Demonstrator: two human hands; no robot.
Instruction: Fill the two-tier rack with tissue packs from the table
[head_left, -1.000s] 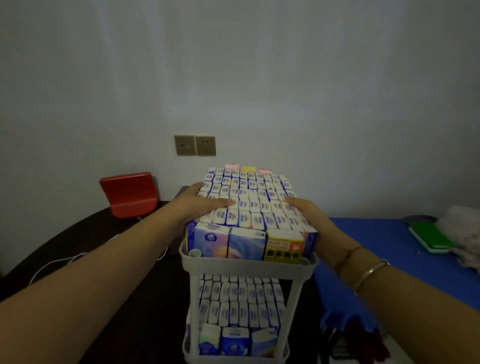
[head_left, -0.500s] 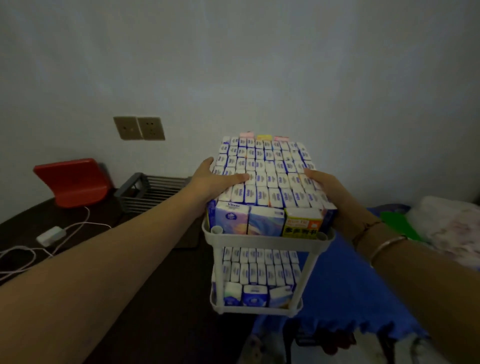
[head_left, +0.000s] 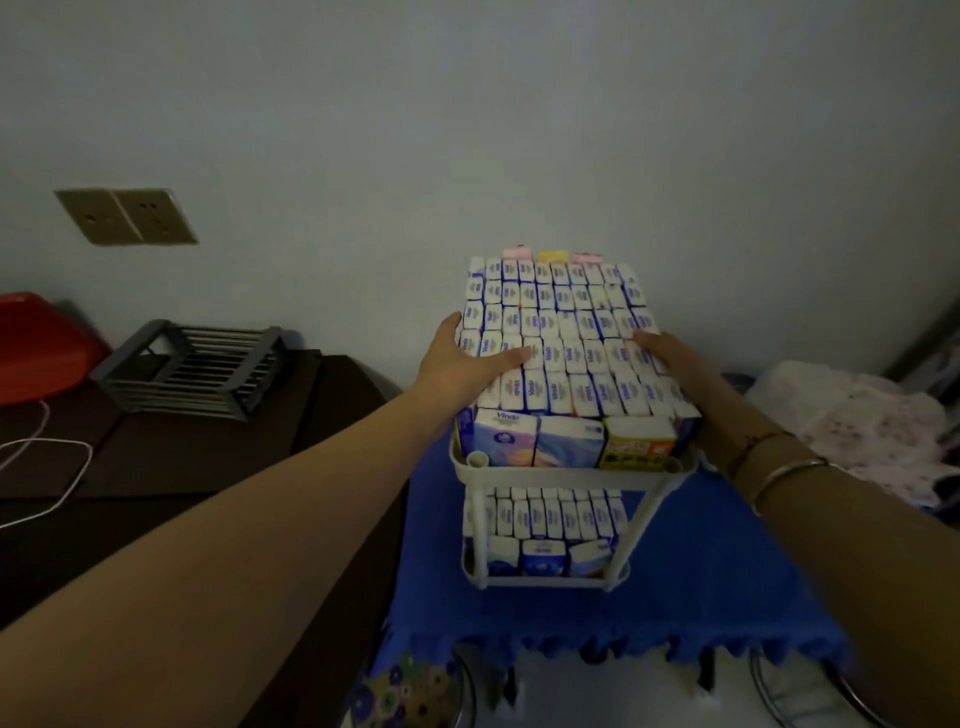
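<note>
A double wall socket (head_left: 126, 216) is set in the wall at left. Below it, a grey wire rack (head_left: 192, 368) and a red object (head_left: 39, 347) are seen on the dark table (head_left: 171, 457), beside a white cable (head_left: 41, 462).

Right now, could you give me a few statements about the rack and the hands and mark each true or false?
1. Both tiers of the white rack hold tissue packs. True.
2. The left hand lies on the packs of the top tier. True.
3. The right hand grips the rack's bottom tier. False: it is at the top tier's right side.
4. The rack is above a red cloth. False: the cloth is a blue cloth.
5. A dark wire rack sits on the dark table at left. True.
</note>
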